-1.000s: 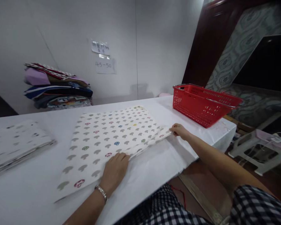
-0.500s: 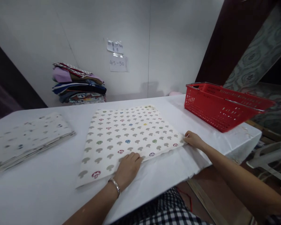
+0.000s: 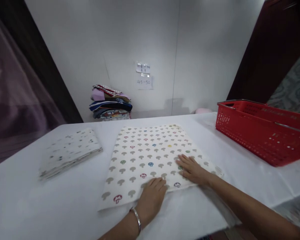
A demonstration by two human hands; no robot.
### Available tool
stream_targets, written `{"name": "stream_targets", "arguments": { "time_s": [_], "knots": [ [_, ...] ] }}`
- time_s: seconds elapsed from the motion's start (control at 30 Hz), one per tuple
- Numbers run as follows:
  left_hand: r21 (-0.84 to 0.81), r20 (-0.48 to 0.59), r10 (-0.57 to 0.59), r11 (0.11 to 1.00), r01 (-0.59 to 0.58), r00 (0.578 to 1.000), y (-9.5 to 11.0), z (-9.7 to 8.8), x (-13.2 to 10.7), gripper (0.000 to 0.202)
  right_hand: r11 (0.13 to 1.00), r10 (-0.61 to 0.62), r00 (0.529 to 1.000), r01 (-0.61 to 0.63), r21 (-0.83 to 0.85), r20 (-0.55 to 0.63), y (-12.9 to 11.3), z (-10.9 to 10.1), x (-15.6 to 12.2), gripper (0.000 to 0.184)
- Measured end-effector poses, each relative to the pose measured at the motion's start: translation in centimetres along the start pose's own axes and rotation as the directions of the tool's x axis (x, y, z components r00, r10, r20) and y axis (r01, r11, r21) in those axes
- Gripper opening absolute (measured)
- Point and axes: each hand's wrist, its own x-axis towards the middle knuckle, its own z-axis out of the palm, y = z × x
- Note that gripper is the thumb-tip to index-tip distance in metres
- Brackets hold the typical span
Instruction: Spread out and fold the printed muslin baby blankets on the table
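Note:
A white cloth (image 3: 145,153) printed with grey and coloured mushrooms lies flat on the white-covered table. My left hand (image 3: 153,196), with a silver bangle at its wrist, rests palm down across the near edge, its fingers laid together on the fabric. Farther right, my right hand (image 3: 193,169) presses flat on the cloth with its fingers spread. Neither hand grips anything. Beyond the right hand, the cloth's near right corner looks slightly ruffled. To the left sits a folded white cloth stack (image 3: 72,148) with small dark spots.
A red plastic basket (image 3: 260,136) stands on the table (image 3: 72,203) at the right. Folded fabrics (image 3: 111,103) are piled by the back wall, beneath and left of two taped paper signs (image 3: 144,81). A purple curtain (image 3: 17,93) hangs at the left.
My right hand has let go of the cloth's right corner and moved left onto its surface, fingers spreading. The left hand stays at the near edge. The camera view has turned left.

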Motion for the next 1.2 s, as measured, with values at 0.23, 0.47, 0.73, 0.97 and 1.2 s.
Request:
{"name": "stream_targets", "arguments": {
  "time_s": [0.23, 0.47, 0.73, 0.97, 1.2],
  "knots": [
    [-0.015, -0.040, 0.016, 1.000, -0.017, 0.999, 0.0, 0.1, -0.2, 0.011, 0.999, -0.023, 0.999, 0.022, -0.046, -0.029, -1.0, -0.5, 2.5, 0.064],
    [0.012, 0.014, -0.012, 1.000, 0.012, 1.000, 0.2, 0.4, -0.2, 0.006, 0.968, -0.249, 0.965, 0.249, 0.004, 0.086, -3.1, 0.8, 6.6, 0.063],
    [-0.025, -0.110, 0.053, 0.998, -0.056, 0.993, -0.9, 2.8, -0.4, 0.008, 0.930, -0.366, 0.925, 0.364, 0.042, 0.099, -5.7, 1.0, 9.4, 0.068],
    [0.018, -0.175, 0.069, 0.998, -0.067, 0.982, -1.0, 4.9, -0.7, 0.015, 0.923, -0.384, 0.905, 0.372, 0.097, 0.180, -5.8, 0.3, 13.1, 0.068],
    [0.091, 0.014, 0.143, 0.985, -0.144, 0.990, -1.9, 9.1, -1.2, 0.018, 0.985, -0.147, 0.978, 0.159, -0.071, 0.148, -3.0, -0.3, 20.4, 0.081]
  ]
}}
